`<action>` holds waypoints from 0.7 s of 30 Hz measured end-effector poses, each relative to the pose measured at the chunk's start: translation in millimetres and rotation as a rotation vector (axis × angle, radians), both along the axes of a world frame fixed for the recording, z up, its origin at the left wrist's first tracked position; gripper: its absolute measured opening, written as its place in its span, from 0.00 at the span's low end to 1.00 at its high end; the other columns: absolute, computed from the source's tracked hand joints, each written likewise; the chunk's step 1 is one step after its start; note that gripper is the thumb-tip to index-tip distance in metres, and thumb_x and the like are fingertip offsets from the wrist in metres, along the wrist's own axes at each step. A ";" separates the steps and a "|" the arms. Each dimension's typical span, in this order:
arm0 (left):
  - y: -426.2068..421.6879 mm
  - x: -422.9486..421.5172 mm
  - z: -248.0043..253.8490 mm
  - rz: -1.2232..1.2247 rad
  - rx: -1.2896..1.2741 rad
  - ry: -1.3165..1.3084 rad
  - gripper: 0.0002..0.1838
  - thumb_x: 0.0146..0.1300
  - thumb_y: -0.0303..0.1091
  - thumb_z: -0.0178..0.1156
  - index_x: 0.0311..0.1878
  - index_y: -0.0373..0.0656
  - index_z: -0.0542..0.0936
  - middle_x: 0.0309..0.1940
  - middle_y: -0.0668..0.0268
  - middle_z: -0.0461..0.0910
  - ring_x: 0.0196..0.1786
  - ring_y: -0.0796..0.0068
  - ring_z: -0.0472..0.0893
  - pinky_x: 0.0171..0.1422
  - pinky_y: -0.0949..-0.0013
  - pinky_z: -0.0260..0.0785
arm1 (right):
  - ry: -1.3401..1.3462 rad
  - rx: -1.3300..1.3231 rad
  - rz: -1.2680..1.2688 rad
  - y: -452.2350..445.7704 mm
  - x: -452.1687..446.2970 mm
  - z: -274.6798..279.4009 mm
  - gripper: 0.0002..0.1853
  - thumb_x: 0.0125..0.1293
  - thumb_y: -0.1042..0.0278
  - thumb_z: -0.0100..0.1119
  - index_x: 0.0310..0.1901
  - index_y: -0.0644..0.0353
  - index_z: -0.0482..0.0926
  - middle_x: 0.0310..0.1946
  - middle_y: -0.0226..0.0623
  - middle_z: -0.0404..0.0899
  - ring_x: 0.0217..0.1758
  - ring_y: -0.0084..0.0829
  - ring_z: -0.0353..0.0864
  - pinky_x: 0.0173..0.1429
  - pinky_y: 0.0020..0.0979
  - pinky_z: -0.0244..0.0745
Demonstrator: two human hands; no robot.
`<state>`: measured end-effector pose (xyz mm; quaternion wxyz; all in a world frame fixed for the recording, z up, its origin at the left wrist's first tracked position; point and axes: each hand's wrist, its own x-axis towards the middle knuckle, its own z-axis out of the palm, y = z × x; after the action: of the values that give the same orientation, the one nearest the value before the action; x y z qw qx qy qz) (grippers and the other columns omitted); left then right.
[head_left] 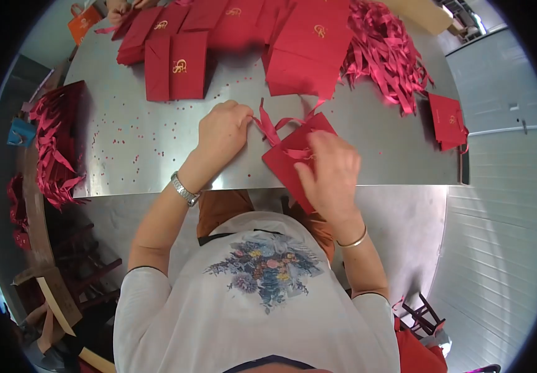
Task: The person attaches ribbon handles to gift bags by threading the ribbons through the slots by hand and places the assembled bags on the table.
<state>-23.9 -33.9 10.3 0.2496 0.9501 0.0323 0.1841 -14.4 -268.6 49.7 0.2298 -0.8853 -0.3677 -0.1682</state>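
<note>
A small red paper bag (290,168) lies slanted across the table's near edge, with red ribbon (267,127) looping from its upper end. My left hand (223,127), a metal watch on its wrist, is closed in a pinch on one end of that ribbon, left of the bag. Over the bag's right side my right hand (333,171) is curled, gripping it, its thumb along the bag's face. A ribbon piece runs in beneath these fingers. The right fingertips are partly hidden.
Stacked red bags (187,65) with gold lettering fill the table's far side. A ribbon heap (383,56) lies far right, more ribbons (54,146) hang at the left edge. Another bag (447,121) is at the right edge. Another person's hands (119,11) show at the far left.
</note>
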 end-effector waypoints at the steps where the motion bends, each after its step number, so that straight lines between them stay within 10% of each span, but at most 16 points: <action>1: 0.4 0.2 -0.4 -0.001 0.016 0.007 0.04 0.61 0.31 0.59 0.36 0.45 0.82 0.34 0.61 0.80 0.41 0.55 0.80 0.43 0.58 0.73 | 0.009 0.118 -0.070 -9.6 2.2 -14.8 0.39 0.46 0.61 0.75 0.61 0.64 0.70 0.59 0.44 0.72 0.63 0.46 0.68 0.64 0.46 0.62; 14: 21.5 18.4 1.0 0.260 0.004 0.044 0.10 0.59 0.30 0.60 0.44 0.48 0.83 0.40 0.61 0.80 0.45 0.55 0.79 0.48 0.56 0.73 | 0.185 -0.063 -0.149 -41.7 -3.7 -59.1 0.41 0.57 0.48 0.67 0.66 0.67 0.66 0.69 0.51 0.62 0.69 0.51 0.62 0.70 0.48 0.56; 16: 9.4 22.1 11.4 0.189 -0.022 -0.327 0.14 0.57 0.27 0.60 0.47 0.47 0.82 0.43 0.59 0.79 0.48 0.53 0.78 0.52 0.57 0.72 | 0.141 -0.041 -0.141 -40.4 -4.1 -59.8 0.39 0.57 0.49 0.67 0.65 0.64 0.69 0.68 0.51 0.63 0.69 0.50 0.62 0.70 0.48 0.55; 21: -30.6 35.7 11.4 -0.303 0.098 -0.127 0.14 0.54 0.23 0.62 0.45 0.45 0.82 0.45 0.61 0.79 0.48 0.57 0.77 0.52 0.58 0.71 | 0.074 -0.112 -0.097 -40.1 -3.8 -57.4 0.32 0.59 0.50 0.64 0.63 0.55 0.74 0.68 0.47 0.65 0.71 0.48 0.63 0.71 0.48 0.53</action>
<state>11.8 -64.5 21.7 0.2293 0.9416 -0.1363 0.2053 -18.2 -308.7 -7.7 0.1850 -0.9192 -0.3244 -0.1253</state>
